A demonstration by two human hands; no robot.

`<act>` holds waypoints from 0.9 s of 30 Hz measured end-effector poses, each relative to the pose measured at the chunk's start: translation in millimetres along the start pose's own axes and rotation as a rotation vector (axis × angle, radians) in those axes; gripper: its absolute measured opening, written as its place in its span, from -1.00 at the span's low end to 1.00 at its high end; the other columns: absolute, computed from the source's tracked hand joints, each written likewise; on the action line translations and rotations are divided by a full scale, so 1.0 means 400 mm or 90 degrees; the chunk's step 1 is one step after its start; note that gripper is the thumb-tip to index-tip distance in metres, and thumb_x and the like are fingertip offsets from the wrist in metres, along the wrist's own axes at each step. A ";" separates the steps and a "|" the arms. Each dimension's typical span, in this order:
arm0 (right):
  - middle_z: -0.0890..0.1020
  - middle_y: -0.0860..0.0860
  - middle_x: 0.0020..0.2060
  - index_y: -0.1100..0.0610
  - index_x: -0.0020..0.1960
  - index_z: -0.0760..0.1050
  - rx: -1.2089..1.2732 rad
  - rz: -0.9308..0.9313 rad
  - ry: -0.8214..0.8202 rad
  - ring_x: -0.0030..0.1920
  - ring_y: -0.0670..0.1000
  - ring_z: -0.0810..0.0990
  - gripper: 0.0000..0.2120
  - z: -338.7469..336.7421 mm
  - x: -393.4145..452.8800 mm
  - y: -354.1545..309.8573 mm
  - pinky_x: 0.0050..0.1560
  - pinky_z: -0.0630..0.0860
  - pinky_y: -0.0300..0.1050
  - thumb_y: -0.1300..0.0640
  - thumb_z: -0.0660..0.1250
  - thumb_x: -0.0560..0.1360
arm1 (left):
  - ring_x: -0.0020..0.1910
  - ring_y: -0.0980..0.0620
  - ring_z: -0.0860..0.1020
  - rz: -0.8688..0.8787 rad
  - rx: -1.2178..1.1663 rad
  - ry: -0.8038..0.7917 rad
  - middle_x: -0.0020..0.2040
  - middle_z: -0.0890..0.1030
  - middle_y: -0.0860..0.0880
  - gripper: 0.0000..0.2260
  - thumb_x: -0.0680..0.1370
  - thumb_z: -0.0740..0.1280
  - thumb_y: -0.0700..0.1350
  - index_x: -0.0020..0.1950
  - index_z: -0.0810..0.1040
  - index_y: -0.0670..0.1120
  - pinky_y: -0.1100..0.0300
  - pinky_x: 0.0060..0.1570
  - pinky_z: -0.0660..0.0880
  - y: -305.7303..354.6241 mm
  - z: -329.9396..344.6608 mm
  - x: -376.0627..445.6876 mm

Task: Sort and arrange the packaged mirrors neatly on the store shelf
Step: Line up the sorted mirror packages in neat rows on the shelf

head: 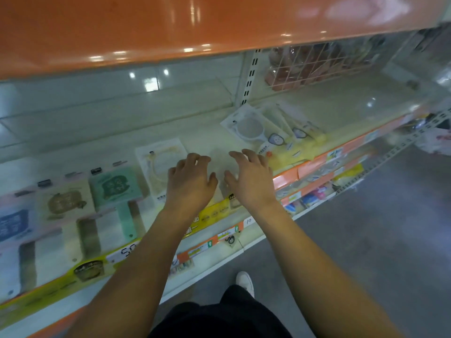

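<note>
Both hands reached over the pale shelf (210, 132), palms down and side by side, thumbs nearly meeting. The left hand (191, 180) had its fingers spread and slightly bent, its grip closed on nothing; it lay over the right edge of a yellow-ringed mirror pack (159, 164), though the blur hid whether it touched. The right hand (251, 179) was likewise spread, fingers loosely arched above what looked like a clear, faint pack — too blurred to be sure — and it pinched nothing.

Further left along the shelf lay a row of handled mirrors in packs: a green one (117, 189), a tan one (66, 203) and a blue one (14, 225), side by side. Behind and to the right of the hands sat a fanned pile of white mirror packs (258, 130), overlapping one another near the slotted upright (250, 76). A wire basket (314, 64) stood at the back right — its contents unclear. Yellow and orange price strips (212, 213) ran along the shelf's front edge.
</note>
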State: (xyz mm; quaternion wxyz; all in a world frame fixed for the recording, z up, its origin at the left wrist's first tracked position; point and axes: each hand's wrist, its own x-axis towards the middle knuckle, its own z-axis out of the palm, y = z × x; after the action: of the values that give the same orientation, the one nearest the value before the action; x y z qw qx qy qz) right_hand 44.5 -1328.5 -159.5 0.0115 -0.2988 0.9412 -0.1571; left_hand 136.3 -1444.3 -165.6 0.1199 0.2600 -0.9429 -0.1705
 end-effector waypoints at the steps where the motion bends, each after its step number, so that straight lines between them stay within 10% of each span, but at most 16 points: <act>1: 0.34 0.03 0.44 -0.07 0.46 0.32 0.003 0.000 0.003 0.44 0.23 0.24 -0.49 -0.002 0.007 0.013 0.36 0.29 0.17 -0.10 0.27 0.53 | 0.25 -0.14 0.43 0.003 0.002 0.000 0.29 0.44 -0.04 -0.62 0.54 0.25 0.04 0.34 0.43 0.00 -0.01 0.16 0.32 0.011 0.006 0.009; 21: -0.12 0.10 0.58 -0.12 0.50 0.12 -0.093 -0.135 -0.127 0.53 0.36 -0.17 -0.37 -0.047 0.337 0.241 0.51 -0.09 0.26 -0.17 0.29 0.52 | 0.27 -0.10 0.41 -0.165 0.080 0.018 0.32 0.40 -0.03 -0.64 0.56 0.21 0.05 0.34 0.41 0.00 0.01 0.18 0.31 0.251 0.126 0.179; 27: -0.02 0.18 0.55 -0.14 0.45 0.14 -0.139 -0.145 -0.153 0.47 0.44 0.00 -0.36 -0.038 0.360 0.254 0.45 0.03 0.33 -0.20 0.32 0.47 | 0.25 -0.11 0.42 -0.213 0.094 0.050 0.31 0.41 -0.03 -0.64 0.56 0.21 0.05 0.33 0.42 0.00 0.01 0.16 0.32 0.282 0.133 0.179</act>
State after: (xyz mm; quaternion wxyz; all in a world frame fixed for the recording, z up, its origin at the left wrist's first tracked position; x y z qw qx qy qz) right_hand -132.2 -1327.0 -165.6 0.0731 -0.4196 0.9046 -0.0173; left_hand 8.8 -1377.5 -161.0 0.1069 0.4273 -0.8912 -0.1080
